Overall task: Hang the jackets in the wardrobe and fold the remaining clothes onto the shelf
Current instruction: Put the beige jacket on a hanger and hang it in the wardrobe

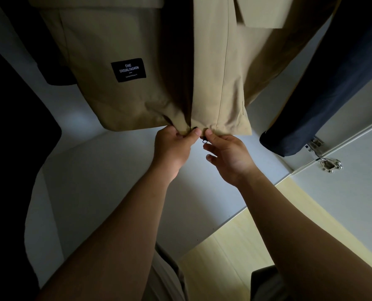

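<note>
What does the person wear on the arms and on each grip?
Nothing visible. The left forearm and right forearm are bare, without sleeves, watch or bracelet. The left grip and right grip have no gloves and no visible rings.

Your bare forearms reach forward, hands nearly touching. Your left hand pinches the hem of the tan fabric jacket between thumb and curled fingers. Your right hand rests its thumb tip on that hem, fingers loosely curled.
</note>
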